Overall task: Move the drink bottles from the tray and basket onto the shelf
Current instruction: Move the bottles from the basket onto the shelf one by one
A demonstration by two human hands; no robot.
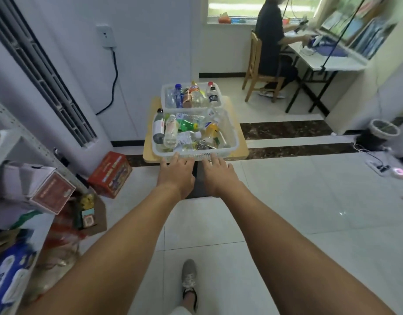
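Two white plastic baskets of drink bottles stand on a small wooden table (240, 146). The near basket (233, 135) holds several bottles lying mixed, among them a green bottle (185, 125) and a white-labelled one (159, 128). Behind it, the far basket (164, 96) holds several upright bottles, one with an orange label (194, 89). My left hand (176, 176) and my right hand (218, 173) reach forward side by side with straight fingers. Their fingertips are at the near basket's front rim. A grey metal shelf (14, 133) stands at the far left.
Red cartons (110, 175) and boxes lie on the floor by the shelf. A tall white air conditioner (48, 71) stands left of the table. A person sits on a wooden chair (256, 71) at a desk at the back right. A power strip (378, 167) and cables lie right.
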